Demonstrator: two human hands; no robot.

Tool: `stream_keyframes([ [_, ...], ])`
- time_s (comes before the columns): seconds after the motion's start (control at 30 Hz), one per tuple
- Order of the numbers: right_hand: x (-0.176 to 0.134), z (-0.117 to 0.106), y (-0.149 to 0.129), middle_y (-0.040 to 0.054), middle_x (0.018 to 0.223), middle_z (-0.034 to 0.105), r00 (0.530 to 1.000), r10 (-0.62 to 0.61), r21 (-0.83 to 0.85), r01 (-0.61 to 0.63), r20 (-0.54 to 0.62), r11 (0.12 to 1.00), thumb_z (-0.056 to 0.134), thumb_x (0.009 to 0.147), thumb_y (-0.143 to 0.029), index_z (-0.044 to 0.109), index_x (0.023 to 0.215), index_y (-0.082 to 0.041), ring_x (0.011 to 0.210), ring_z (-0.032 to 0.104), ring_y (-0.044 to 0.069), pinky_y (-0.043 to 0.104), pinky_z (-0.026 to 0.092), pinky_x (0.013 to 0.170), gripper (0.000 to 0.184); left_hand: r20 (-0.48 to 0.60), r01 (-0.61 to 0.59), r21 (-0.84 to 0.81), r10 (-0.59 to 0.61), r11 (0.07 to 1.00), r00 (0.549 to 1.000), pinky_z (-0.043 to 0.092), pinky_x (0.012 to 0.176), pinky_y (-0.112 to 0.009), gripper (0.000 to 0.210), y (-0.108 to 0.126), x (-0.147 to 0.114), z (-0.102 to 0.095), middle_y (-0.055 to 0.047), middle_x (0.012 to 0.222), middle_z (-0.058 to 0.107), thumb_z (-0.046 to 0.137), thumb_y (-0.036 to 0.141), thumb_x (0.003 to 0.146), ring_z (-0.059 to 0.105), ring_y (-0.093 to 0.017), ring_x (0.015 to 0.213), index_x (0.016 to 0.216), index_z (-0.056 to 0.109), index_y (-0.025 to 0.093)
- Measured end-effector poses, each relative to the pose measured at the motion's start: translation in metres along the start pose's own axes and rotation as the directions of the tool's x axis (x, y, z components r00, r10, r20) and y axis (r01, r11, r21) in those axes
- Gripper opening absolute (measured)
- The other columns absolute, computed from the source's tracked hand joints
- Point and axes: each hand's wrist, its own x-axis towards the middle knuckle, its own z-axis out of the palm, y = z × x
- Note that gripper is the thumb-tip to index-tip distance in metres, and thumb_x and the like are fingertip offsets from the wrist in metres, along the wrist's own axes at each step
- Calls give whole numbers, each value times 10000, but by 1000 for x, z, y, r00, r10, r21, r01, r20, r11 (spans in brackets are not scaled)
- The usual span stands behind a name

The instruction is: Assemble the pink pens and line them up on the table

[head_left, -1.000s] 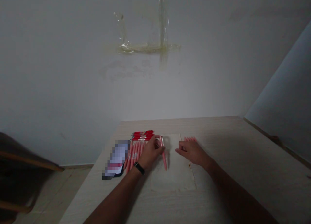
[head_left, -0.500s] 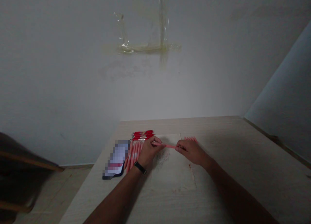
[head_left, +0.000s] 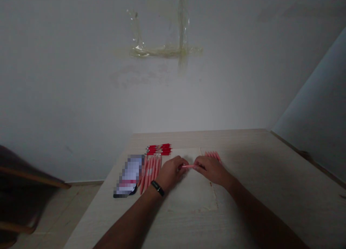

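Observation:
Between my two hands is a slim pink pen, held level above the table. My left hand, with a dark band at the wrist, is closed on its left end. The fingers of my right hand pinch the other end. Both pen ends are hidden in the fingers. Several pink pens lie side by side left of my left hand. Behind them sits a stack of red pens with silvery tips. Past my right hand, more pink pens lie in a row, partly covered by the hand.
A phone with a blurred-out screen lies at the left side of the wooden table. Under my hands is a pale sheet-like patch with a torn edge. The wall rises behind, and a dark chair stands at left.
My left hand has moved right and slightly down, closer to my right hand, so less of the pink pen shows between them. My right hand has hardly moved.

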Motion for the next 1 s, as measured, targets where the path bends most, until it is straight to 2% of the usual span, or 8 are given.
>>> stream_keyframes([
  [0.17,0,-1,-1,18,829,657,999,6,1,-7,35,1000,467,995,-448,624,855,-187,757,574,154,259,341,669,336,5,-12,9,12,1000,1000,396,677,-238,129,1,0,-1,-37,879,625,600,257,893,572,-161,769,973,695,221],
  [0.4,0,1,1,31,861,672,997,-55,21,54,50,998,406,1020,-462,630,882,-185,806,602,163,254,365,700,382,0,-21,6,21,1000,1000,416,721,-250,174,2,0,-1,-46,934,643,572,299,928,595,-171,820,1011,713,241],
  [0.63,2,1,0,48,851,692,997,31,-60,-27,73,998,386,1016,-508,655,853,-182,799,619,178,270,363,697,453,11,-11,15,11,1000,1000,411,691,-255,282,4,-1,-1,-69,890,659,500,375,968,604,-179,798,968,722,201],
  [1.0,2,5,5,34,886,702,998,19,-104,-14,55,994,460,1009,-424,665,906,-207,844,620,181,265,350,724,315,53,21,22,-23,1000,998,422,728,-280,294,4,0,2,-85,894,711,490,364,968,632,-206,817,937,725,191],
])
